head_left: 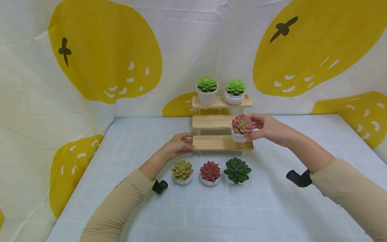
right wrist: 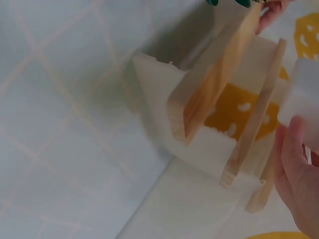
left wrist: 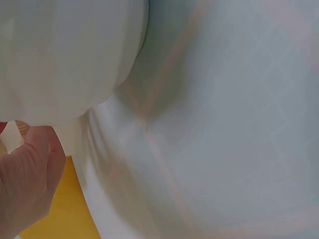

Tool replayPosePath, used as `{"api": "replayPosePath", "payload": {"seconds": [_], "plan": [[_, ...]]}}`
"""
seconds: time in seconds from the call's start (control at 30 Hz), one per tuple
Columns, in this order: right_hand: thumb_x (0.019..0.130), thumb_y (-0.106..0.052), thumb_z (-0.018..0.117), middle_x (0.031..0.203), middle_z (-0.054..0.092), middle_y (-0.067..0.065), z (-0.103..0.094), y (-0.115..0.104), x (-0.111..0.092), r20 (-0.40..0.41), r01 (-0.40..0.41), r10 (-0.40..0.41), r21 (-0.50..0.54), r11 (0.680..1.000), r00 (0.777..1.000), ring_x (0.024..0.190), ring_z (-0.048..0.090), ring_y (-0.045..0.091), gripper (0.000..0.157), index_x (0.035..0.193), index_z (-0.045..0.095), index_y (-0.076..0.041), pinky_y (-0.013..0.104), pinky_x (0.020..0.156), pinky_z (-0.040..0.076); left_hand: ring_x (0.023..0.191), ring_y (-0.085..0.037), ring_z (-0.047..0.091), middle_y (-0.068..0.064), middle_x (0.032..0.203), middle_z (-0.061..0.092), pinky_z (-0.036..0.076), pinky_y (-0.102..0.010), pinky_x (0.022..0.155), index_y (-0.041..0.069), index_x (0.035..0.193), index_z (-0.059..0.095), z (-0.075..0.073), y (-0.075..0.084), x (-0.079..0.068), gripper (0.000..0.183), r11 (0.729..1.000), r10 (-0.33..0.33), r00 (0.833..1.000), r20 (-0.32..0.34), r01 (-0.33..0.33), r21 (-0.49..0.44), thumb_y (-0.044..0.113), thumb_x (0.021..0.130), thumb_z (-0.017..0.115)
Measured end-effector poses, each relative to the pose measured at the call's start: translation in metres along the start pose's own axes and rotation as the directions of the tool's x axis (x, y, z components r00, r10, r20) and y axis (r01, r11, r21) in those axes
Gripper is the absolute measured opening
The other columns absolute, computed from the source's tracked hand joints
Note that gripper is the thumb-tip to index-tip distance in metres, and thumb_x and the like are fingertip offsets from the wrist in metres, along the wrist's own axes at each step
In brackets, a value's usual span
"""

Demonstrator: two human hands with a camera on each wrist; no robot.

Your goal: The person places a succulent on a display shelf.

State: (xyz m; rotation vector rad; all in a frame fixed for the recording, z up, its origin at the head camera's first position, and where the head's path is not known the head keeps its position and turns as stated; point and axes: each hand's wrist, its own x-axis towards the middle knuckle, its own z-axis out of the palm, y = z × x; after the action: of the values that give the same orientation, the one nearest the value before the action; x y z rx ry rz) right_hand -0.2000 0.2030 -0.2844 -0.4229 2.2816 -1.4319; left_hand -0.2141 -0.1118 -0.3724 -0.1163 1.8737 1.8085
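Observation:
My right hand point(head_left: 269, 127) pinches the white square pot of a pink succulent point(head_left: 243, 124) between thumb and fingers. It holds the pot at the right side of the three-tier wooden shelf point(head_left: 214, 143), overlapping the middle and bottom tiers in the head view. In the right wrist view the white pot point(right wrist: 301, 94) is close beside the tiers. My left hand point(head_left: 178, 145) grips the left end of the bottom tier. Two bright green succulents, one in a tall pot point(head_left: 207, 97) and one in a round pot point(head_left: 234, 98), stand on the top tier.
In front of the shelf, a yellowish succulent point(head_left: 182, 170), a red succulent point(head_left: 210, 171) and a dark green succulent point(head_left: 237, 170) stand in white pots in a row on the pale blue checked tablecloth point(head_left: 211, 215). Behind hangs a white cloth point(head_left: 193, 43) with yellow fruit prints.

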Motion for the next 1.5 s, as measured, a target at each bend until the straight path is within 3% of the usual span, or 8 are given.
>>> {"api": "replayPosePath", "payload": {"seconds": [0.3, 0.47, 0.77, 1.13, 1.5], "plan": [[0.077, -0.002, 0.070, 0.115, 0.055, 0.014, 0.006, -0.017, 0.028, 0.037, 0.043, -0.045, 0.038, 0.998, 0.998, 0.100, 0.052, 0.022, 0.061, 0.131, 0.043, 0.002, 0.027, 0.083, 0.048, 0.099, -0.024, 0.056, -0.023, 0.129, 0.050, 0.048, -0.038, 0.089, 0.004, 0.137, 0.044, 0.000, 0.002, 0.000, 0.059, 1.000, -0.002, 1.000, -0.004, 0.002, -0.001, -0.012, 0.083, 0.059], [0.077, -0.002, 0.070, 0.117, 0.051, 0.016, 0.013, -0.026, 0.046, 0.054, 0.019, -0.021, 0.031, 0.999, 0.998, 0.101, 0.050, 0.023, 0.063, 0.133, 0.040, 0.002, 0.025, 0.084, 0.048, 0.097, -0.023, 0.057, -0.022, 0.129, 0.050, 0.048, -0.039, 0.089, 0.004, 0.138, 0.044, 0.000, 0.001, 0.001, 0.060, 1.000, -0.009, 1.000, -0.005, 0.009, 0.000, -0.012, 0.082, 0.059], [0.077, 0.004, 0.069, 0.109, 0.050, 0.013, 0.028, -0.021, 0.075, 0.030, 0.018, -0.022, 0.124, 0.992, 0.999, 0.095, 0.052, 0.020, 0.058, 0.129, 0.043, 0.003, 0.025, 0.081, 0.050, 0.098, -0.023, 0.057, -0.022, 0.130, 0.049, 0.048, -0.039, 0.089, 0.005, 0.138, 0.043, -0.002, -0.002, 0.001, 0.060, 1.000, -0.011, 1.000, -0.002, 0.011, 0.004, -0.012, 0.083, 0.058], [0.073, 0.002, 0.074, 0.107, 0.056, 0.012, 0.035, -0.024, 0.088, -0.076, 0.021, -0.015, 0.083, 0.996, 0.997, 0.093, 0.053, 0.020, 0.058, 0.125, 0.050, -0.002, 0.022, 0.075, 0.049, 0.099, -0.023, 0.057, -0.023, 0.131, 0.049, 0.047, -0.039, 0.090, 0.005, 0.138, 0.043, -0.002, 0.000, 0.003, 0.060, 1.000, -0.010, 1.000, 0.008, 0.010, 0.003, -0.012, 0.083, 0.058], [0.075, 0.006, 0.071, 0.108, 0.053, 0.012, 0.039, -0.025, 0.091, -0.061, 0.056, -0.050, 0.109, 0.992, 0.997, 0.093, 0.051, 0.019, 0.063, 0.131, 0.045, 0.002, 0.020, 0.075, 0.048, 0.099, -0.023, 0.057, -0.022, 0.131, 0.049, 0.050, -0.036, 0.085, 0.005, 0.139, 0.043, -0.002, -0.002, 0.004, 0.061, 1.000, -0.015, 1.000, 0.006, 0.015, -0.003, -0.013, 0.083, 0.058]]}}
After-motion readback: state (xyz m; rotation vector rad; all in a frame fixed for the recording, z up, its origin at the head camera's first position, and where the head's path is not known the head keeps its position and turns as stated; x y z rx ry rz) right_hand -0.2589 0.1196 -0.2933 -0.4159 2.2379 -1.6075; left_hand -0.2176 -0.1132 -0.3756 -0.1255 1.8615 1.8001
